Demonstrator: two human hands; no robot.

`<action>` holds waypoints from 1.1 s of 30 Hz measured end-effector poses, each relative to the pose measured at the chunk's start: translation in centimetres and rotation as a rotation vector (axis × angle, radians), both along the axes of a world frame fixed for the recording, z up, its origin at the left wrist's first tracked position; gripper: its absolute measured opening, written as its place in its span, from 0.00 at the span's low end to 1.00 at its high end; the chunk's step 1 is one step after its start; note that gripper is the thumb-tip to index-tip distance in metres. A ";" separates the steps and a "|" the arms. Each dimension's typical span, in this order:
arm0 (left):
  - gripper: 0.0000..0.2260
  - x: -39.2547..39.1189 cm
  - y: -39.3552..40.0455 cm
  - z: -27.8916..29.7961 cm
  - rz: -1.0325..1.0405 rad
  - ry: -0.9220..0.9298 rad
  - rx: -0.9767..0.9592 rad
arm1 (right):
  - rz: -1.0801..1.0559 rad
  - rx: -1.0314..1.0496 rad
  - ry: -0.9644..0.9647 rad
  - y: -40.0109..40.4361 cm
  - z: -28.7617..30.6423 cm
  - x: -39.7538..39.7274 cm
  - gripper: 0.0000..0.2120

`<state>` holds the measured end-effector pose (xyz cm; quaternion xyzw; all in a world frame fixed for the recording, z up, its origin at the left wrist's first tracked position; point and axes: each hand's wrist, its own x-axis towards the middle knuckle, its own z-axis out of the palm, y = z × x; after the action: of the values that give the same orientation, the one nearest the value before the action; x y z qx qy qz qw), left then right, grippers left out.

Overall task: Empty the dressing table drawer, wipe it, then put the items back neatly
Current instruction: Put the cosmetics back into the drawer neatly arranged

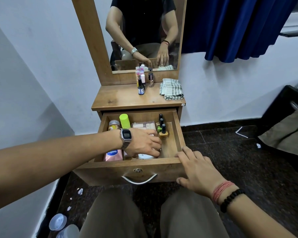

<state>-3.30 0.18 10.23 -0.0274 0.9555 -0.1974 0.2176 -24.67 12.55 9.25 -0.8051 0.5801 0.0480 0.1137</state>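
While the left hand (pixel 144 143) is reached down into the open drawer (pixel 178 134), its fingers are curled over a small pale thing (pixel 151 134) near the middle, but it cannot be told if that thing is really pinched, because it is mostly hidden under the hand. The right hand (pixel 196 170) is laid flat on the front right corner of the drawer, with fingers spread and nothing held. Just beside the left fingers, three nail polish bottles (pixel 162 128) are stood in a row, and they could be knocked over if the hand is pulled out too fast or swung to the side. A pink Vaseline bottle (pixel 113 154) and a white tube (pixel 145 156) are packed close under the wrist, so they could be dragged or tipped too. More little bottles (pixel 142 83) are stood on the table top (pixel 117 98), and they could be bumped when new things are set down there. The checked cloth (pixel 171 89) is left folded near them, well apart from both hands. The drawer is pulled far out, so it could be tipped if it is pressed hard.
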 end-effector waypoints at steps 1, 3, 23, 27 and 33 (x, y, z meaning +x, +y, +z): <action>0.27 0.0 0.1 -0.1 -0.005 0.003 -0.002 | -0.001 0.000 0.001 0.0 0.0 0.0 0.32; 0.26 0.1 0.1 -0.3 -0.017 0.000 -0.011 | -0.002 -0.001 0.003 0.0 0.0 0.0 0.32; 0.16 1.4 -0.5 0.7 -0.076 0.159 -0.059 | 0.001 -0.040 0.033 0.2 -0.2 0.2 0.33; 0.12 2.0 -5.2 3.7 0.302 0.659 -0.096 | 0.004 -0.050 0.046 0.2 -0.4 0.2 0.33; 0.21 2.9 -12.5 7.3 0.978 0.973 -0.103 | 0.013 -0.053 0.052 0.1 -0.5 0.1 0.34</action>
<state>-0.41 -12.32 17.58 -0.5507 0.8119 -0.0871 -0.1732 -24.57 12.68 8.79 -0.8103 0.5785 0.0541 0.0767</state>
